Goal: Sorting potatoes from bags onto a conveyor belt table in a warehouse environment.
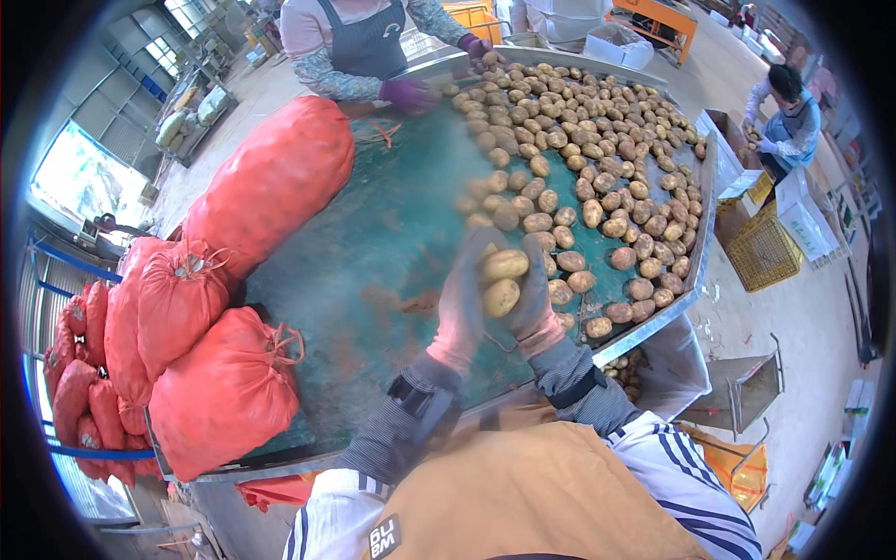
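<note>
Between my two gloved hands are a couple of potatoes, held above the green tabletop. My left hand cups them from the left, its grey-coated fingers slightly blurred. From the other side my right hand closes against them. Both gloves have pink cuffs, under striped grey oversleeves. Just beyond and to the right of my hands, many loose potatoes spread across the table. Patches of brown soil lie on the green surface left of my hands.
Full red mesh sacks lie along the table's left side, one tied sack nearest me. Across the table a person in purple gloves handles potatoes. A white sack hangs at the right edge. Another person works beside yellow crates.
</note>
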{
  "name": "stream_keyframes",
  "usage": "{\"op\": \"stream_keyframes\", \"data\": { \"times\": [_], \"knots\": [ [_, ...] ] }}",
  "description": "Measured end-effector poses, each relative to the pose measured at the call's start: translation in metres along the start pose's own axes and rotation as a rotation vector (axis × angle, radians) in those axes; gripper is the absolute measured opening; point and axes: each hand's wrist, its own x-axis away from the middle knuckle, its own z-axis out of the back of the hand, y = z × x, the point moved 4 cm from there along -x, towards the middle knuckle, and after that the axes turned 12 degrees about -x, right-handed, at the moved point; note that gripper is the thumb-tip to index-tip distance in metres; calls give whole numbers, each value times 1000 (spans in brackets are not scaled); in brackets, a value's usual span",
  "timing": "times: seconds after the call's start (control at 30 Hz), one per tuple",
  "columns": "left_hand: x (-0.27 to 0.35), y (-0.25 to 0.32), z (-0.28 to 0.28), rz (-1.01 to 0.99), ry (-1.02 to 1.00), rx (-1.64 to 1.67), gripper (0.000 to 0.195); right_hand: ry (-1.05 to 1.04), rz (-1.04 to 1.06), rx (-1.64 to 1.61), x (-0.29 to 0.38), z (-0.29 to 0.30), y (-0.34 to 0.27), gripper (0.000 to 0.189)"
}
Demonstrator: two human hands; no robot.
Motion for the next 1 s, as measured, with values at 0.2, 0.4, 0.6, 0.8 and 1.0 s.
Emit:
{"op": "stream_keyframes", "data": {
  "times": [0.2, 0.4, 0.6, 0.8, 1.0],
  "knots": [
    [-13, -25, 9, -33, 237, 152, 44, -169, 208, 81, -32, 2, 8, 42],
    [-39, -48, 35, -168, 240, 138, 60, -76, 359, 507, -71, 18, 4, 26],
    [-44, -68, 32, -174, 265, 234, 69, -221, 690, 918, -102, 19, -28, 48],
    [-46, -93, 33, -19, 178, 234, 57, -45, 749, 1448, -128, 33, -63, 46],
    [-83, -108, 45, 6, 24, -553, 50, -69, 316, 302, -145, 56, -51, 59]
  ]
}}
